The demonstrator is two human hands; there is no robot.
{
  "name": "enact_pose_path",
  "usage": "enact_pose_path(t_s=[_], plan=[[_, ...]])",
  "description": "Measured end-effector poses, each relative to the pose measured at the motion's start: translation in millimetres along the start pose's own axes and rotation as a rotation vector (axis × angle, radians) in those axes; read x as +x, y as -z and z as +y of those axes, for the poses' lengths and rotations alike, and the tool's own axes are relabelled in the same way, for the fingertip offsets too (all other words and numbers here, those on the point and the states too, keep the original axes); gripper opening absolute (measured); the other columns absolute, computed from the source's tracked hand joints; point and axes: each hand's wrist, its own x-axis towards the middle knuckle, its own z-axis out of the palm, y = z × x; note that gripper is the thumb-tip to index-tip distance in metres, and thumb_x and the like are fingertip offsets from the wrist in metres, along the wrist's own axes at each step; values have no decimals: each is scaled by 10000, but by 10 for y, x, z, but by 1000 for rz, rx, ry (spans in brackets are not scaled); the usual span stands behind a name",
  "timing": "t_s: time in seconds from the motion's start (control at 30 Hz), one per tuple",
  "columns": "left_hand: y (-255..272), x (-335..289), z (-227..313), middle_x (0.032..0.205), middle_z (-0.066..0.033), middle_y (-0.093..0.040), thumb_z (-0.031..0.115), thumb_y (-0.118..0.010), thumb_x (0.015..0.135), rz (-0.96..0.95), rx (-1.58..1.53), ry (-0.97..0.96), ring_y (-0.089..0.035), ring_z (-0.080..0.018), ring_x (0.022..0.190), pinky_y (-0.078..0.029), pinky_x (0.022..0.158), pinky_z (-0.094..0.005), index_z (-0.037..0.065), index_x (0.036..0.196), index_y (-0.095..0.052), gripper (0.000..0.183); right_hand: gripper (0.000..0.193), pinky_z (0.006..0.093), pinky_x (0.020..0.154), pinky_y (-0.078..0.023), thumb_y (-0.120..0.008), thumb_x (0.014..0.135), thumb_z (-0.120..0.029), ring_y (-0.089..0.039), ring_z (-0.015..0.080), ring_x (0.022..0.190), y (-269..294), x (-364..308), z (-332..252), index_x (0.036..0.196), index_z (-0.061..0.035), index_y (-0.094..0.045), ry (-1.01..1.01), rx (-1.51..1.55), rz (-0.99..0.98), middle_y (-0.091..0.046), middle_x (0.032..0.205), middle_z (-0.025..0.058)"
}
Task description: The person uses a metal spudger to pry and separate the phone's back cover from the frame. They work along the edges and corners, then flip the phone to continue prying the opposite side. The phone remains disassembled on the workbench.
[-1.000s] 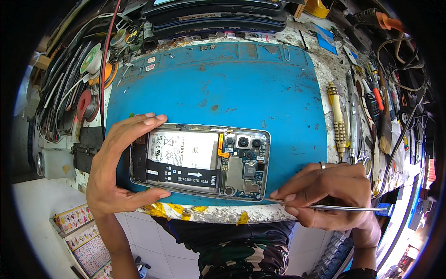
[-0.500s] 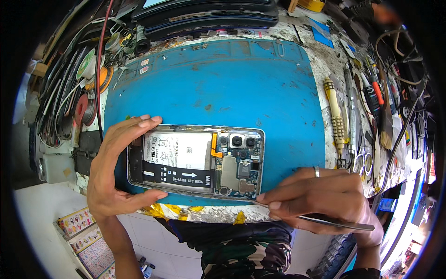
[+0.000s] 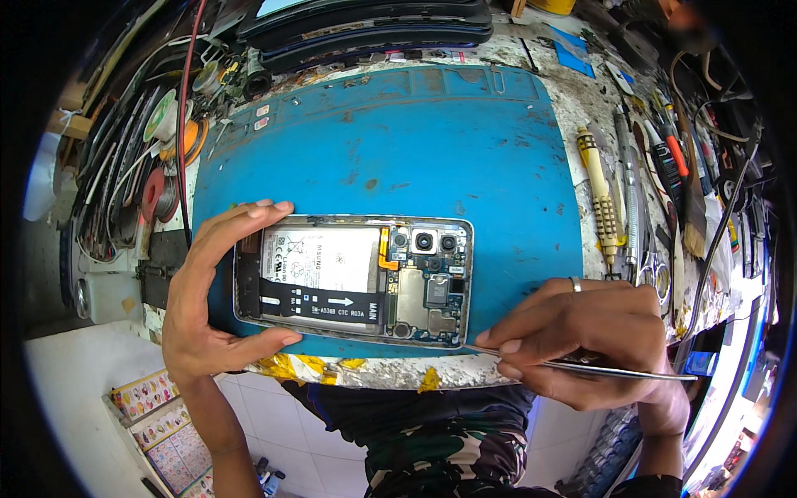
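An opened smartphone [image 3: 415, 328] lies on the blue work mat with its back cover off. It shows a white battery [image 3: 357, 257], a black ribbon cable [image 3: 274, 303] across that, a circuit board and camera lenses [image 3: 424, 241]. My left hand [image 3: 195, 307] wraps round its left end, fingers at the far edge and thumb at the near edge. A slim metal tool [image 3: 598, 368], whose exact kind I cannot make out, is pinched in my right hand [image 3: 581, 340]. Its tip meets the phone's near right corner.
The blue mat [image 3: 349, 149] covers the bench's middle. Solder spools [image 3: 154, 195] and cables crowd the left side. A stack of dark devices [image 3: 374, 33] stands at the back. Tools, including a cream-coloured pen-shaped one [image 3: 599, 199] and a brush [image 3: 693, 220], lie to the right.
The tool's rear end has swung up and outward, so it lies flatter, its tip still at the phone's corner. My right hand has shifted slightly right; my left hand keeps hold of the phone.
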Motion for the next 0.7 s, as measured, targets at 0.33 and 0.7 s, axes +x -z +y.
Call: enact_pose_path(t_s=[0.33,0.7], plan=[[-4,6,-3,1356,-245,-647,246,-958,606,3,-14,8,-572,-381,1319,-381,1154,-492,-59,1405,-513,965,165,356,686,-637,-837,763,45,-783,279,791,-49,4,30,788,-47,-702,-14,-2,14,-778,845,162],[-4,-6,-11,1369,-242,-638,228,-946,605,-10,-13,17,-548,-383,1352,-364,1172,-492,-41,1413,-511,956,160,322,678,-616,-874,761,-9,-778,265,791,-43,-20,97,856,-26,-746,182,-59,19,-786,900,137]])
